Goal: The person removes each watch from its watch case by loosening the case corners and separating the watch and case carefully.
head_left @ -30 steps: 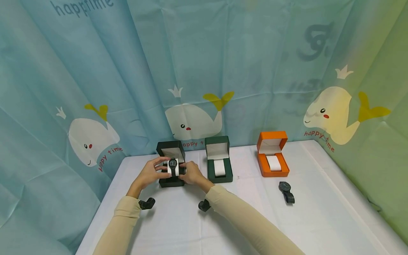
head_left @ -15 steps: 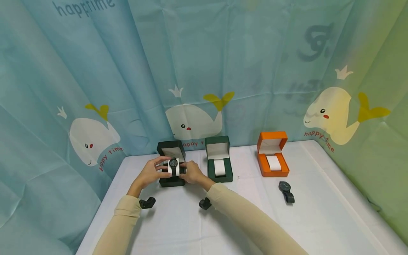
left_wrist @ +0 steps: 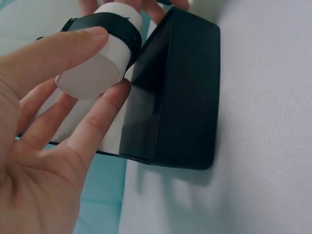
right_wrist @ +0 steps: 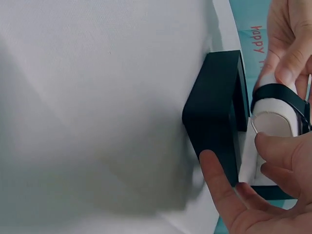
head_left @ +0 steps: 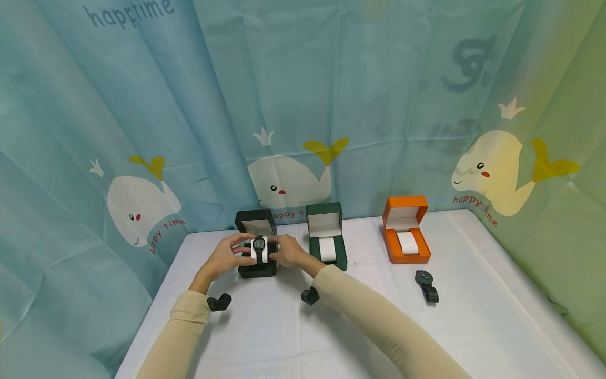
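Note:
A black watch (head_left: 259, 244) is strapped round a white watch cushion (left_wrist: 90, 78). My left hand (head_left: 224, 258) grips the cushion from the left, one fingertip pressing by the black strap (left_wrist: 117, 27). Cushion and watch are held over the open dark watch box (head_left: 256, 271), whose lid stands up behind them. At the cushion's right end is my right hand (head_left: 290, 251), its fingers spread. In the right wrist view one right fingertip (right_wrist: 263, 141) touches the cushion's end, while another finger (right_wrist: 214, 168) reaches along the box's side.
Just right stands an open green watch box (head_left: 326, 260) with a white cushion in it. Farther right are an open orange watch box (head_left: 409, 259) with its cushion and, in front of it, a second black watch (head_left: 427, 286). A whale-print curtain (head_left: 369, 173) hangs behind the white table (head_left: 360, 326).
My right hand has shifted slightly right and its fingers have spread from a more curled pose at the cushion's end. The left hand, watch and cushion have barely moved.

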Demonstrator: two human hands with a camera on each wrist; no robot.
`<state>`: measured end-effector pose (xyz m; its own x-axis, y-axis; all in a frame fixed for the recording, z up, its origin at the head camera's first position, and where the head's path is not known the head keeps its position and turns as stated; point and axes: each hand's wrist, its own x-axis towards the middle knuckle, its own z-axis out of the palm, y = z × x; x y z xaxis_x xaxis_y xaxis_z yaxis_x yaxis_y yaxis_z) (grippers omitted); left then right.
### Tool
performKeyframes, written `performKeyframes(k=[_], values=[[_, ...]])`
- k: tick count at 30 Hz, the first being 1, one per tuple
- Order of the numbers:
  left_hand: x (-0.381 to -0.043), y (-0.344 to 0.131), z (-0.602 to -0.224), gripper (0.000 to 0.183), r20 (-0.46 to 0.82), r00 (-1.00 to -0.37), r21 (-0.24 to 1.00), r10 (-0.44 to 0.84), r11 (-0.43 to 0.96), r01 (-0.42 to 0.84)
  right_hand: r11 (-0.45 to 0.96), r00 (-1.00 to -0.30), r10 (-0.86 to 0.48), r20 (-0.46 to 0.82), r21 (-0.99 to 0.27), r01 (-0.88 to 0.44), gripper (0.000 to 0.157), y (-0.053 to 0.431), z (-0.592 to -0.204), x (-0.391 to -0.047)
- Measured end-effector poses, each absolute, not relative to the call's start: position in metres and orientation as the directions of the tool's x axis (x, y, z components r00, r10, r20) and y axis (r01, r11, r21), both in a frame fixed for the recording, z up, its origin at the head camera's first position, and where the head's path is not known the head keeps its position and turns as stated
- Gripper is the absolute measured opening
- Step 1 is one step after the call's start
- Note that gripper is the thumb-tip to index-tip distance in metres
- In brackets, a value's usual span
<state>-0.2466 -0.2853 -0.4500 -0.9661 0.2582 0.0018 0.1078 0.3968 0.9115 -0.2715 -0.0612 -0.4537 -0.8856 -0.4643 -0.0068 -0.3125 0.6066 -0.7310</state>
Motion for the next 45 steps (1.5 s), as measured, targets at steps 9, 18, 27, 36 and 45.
performKeyframes(k=[9, 18, 27, 36, 45], values=[[-0.247, -0.286, -0.449, 0.067, -0.003, -0.965, 0.913, 0.261, 0.395, 0.104, 0.545, -0.872, -0.490, 0.023, -0.772, -0.327, 0.048, -0.049, -0.445, -0.273], [-0.245, -0.280, -0.446, 0.067, 0.002, -0.966, 0.911, 0.257, 0.397, 0.108, 0.463, -0.876, -0.477, 0.073, -0.826, -0.320, 0.047, -0.050, -0.449, -0.270], [-0.246, -0.278, -0.448, 0.068, 0.024, -0.964, 0.916, 0.266, 0.380, 0.128, 0.264, -0.895, -0.440, 0.069, -0.943, -0.202, 0.046, -0.053, -0.455, -0.267], [-0.245, -0.273, -0.447, 0.068, 0.029, -0.965, 0.920, 0.259, 0.370, 0.127, 0.126, -0.880, -0.465, 0.096, -0.977, -0.174, 0.052, -0.054, -0.458, -0.265], [-0.246, -0.271, -0.448, 0.067, 0.036, -0.967, 0.933, 0.251, 0.337, 0.122, -0.035, -0.882, -0.466, 0.073, -0.997, -0.064, 0.056, -0.055, -0.461, -0.266]])
